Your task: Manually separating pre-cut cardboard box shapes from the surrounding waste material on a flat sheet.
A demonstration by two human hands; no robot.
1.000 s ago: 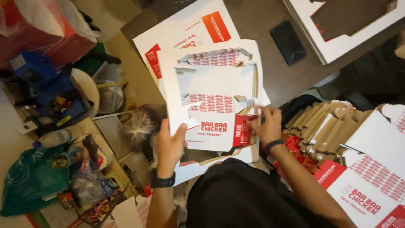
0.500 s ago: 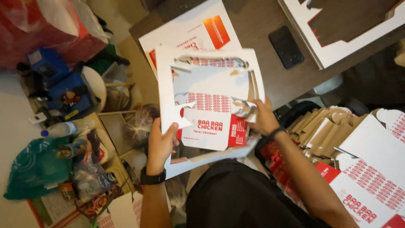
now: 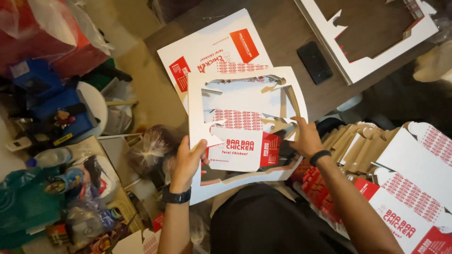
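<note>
I hold a white cardboard sheet point(image 3: 245, 89) over my lap, its die-cut box blank partly pushed out of the surrounding frame. The red and white blank point(image 3: 240, 146) hangs inside the frame. My left hand point(image 3: 188, 160) grips the frame's left edge, thumb on top. My right hand point(image 3: 306, 137) grips the right side, where the blank meets the frame. Both wrists wear dark bands. Under the held sheet lies another printed sheet point(image 3: 212, 54) on the dark table point(image 3: 282, 28).
A black phone point(image 3: 314, 62) lies on the table beside an emptied cardboard frame point(image 3: 372, 66). Folded brown and red box blanks point(image 3: 348, 141) are stacked at my right, printed sheets point(image 3: 414, 197) beyond them. Bags, a bottle and blue clutter point(image 3: 52, 108) crowd the floor at left.
I have lifted and tilted the sheet a little. My right hand has moved up its right side, and the blank has come further out of the frame.
</note>
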